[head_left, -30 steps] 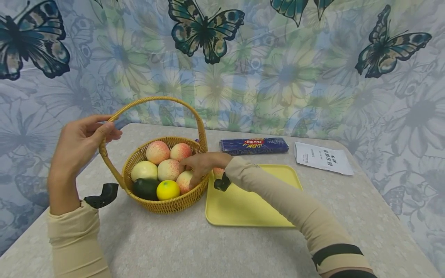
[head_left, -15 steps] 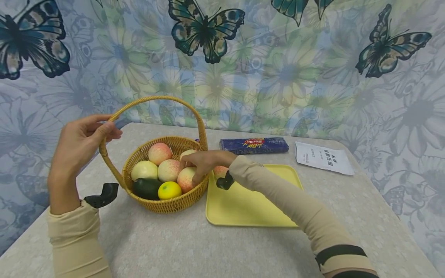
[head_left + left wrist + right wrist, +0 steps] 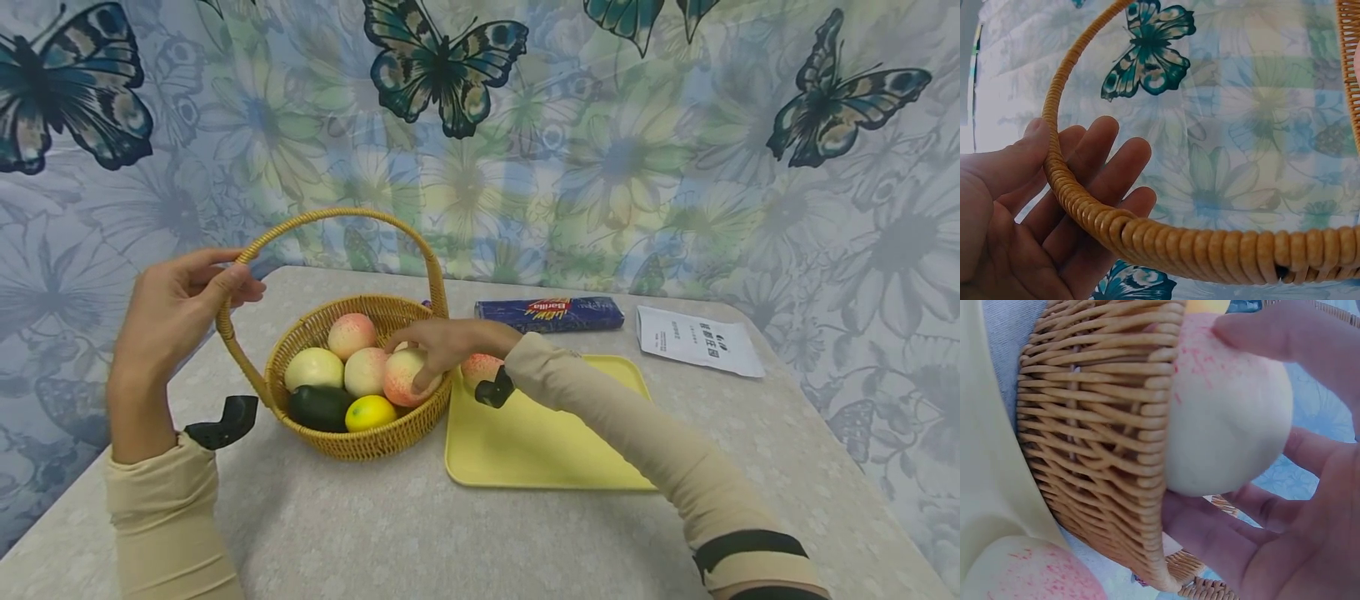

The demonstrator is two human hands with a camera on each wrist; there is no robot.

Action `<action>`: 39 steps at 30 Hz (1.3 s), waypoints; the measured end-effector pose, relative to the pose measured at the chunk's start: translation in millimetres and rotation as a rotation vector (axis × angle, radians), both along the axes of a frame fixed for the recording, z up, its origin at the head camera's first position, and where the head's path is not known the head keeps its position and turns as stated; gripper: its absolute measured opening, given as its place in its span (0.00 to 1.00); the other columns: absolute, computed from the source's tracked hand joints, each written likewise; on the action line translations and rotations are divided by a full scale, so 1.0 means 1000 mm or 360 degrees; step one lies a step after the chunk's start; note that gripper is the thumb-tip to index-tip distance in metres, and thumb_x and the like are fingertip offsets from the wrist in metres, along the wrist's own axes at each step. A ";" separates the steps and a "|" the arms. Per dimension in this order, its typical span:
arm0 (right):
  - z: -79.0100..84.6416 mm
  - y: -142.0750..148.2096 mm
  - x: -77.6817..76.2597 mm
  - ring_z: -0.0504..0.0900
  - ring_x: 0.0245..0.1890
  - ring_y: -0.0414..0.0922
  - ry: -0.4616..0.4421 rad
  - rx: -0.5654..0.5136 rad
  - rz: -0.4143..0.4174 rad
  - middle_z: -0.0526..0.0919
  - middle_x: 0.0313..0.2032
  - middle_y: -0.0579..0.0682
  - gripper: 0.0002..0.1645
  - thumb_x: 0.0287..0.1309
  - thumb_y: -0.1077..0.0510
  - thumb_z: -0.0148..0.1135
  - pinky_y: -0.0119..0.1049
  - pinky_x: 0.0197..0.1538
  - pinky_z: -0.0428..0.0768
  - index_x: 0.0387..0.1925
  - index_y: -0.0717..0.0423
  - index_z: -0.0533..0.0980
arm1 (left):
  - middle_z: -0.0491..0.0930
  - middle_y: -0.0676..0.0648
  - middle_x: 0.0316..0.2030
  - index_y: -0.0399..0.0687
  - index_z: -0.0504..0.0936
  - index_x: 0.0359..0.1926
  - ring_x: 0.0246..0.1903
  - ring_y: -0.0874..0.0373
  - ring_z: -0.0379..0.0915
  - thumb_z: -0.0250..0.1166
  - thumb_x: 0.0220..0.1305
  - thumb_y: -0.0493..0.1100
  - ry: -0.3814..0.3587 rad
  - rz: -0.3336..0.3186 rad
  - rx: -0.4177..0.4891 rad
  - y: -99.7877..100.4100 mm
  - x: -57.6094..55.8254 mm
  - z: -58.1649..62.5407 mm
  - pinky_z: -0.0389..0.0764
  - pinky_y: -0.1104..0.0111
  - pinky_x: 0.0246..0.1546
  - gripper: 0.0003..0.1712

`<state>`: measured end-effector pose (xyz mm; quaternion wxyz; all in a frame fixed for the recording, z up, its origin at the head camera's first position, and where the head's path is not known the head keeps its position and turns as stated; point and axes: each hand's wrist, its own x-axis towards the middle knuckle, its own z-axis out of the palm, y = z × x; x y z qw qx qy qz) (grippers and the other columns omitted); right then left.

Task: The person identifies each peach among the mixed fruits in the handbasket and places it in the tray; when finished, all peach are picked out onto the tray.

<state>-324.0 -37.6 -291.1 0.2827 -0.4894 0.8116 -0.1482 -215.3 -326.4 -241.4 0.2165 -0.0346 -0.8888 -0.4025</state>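
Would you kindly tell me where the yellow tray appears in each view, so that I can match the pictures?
Head: the yellow tray lies right of the wicker basket, partly hidden by the right arm.
Left wrist: it is not in this picture.
Right wrist: it is the pale yellow area along the left edge, with a peach at lower left.
Shared landmark: the basket, mostly its handle in the left wrist view.

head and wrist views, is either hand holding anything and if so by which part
Yes, both: the left hand holds the basket handle partway up its left side, and the right hand grips a peach round its sides.
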 end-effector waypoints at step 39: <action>-0.002 0.027 -0.001 0.78 0.44 0.43 -0.0158 -0.0530 -0.0160 0.72 0.52 0.52 0.34 0.48 0.55 0.67 0.34 0.44 0.80 0.57 0.55 0.65 | 0.80 0.68 0.27 0.41 0.76 0.59 0.29 0.79 0.77 0.57 0.70 0.49 0.0003 -0.0018 -0.0005 -0.001 0.000 -0.001 0.73 0.85 0.32 0.22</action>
